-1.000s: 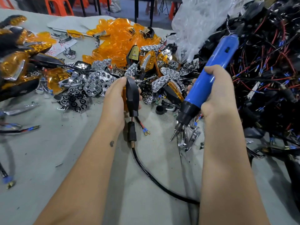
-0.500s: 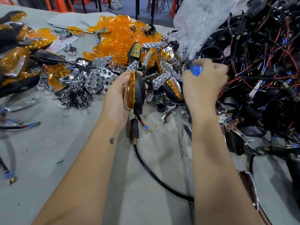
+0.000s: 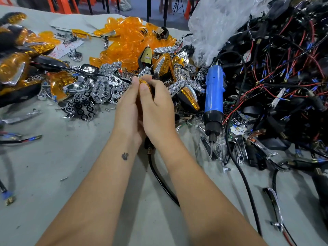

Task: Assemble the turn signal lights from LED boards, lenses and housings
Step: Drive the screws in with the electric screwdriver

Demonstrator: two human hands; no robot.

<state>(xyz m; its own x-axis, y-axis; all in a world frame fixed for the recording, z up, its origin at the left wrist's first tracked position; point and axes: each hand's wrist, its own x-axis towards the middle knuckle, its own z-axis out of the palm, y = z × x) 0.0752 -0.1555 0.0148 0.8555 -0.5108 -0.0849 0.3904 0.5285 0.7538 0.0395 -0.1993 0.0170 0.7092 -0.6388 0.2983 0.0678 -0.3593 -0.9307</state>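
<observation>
Both hands now press together around the signal light [image 3: 145, 84]; the left hand [image 3: 128, 107] and right hand [image 3: 157, 107] clasp it, only its amber tip showing above the thumbs. The right hand has let go of the blue screwdriver [image 3: 213, 96], which now hangs upright beside the wire tangle [image 3: 284, 68]. Glossy amber lenses [image 3: 127, 39] and chrome reflectors [image 3: 104, 89] lie heaped on the grey table [image 3: 71, 157].

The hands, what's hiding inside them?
Between the left hand and right hand peeks an orange lens edge, with a black cable trailing below. The rest is covered.
</observation>
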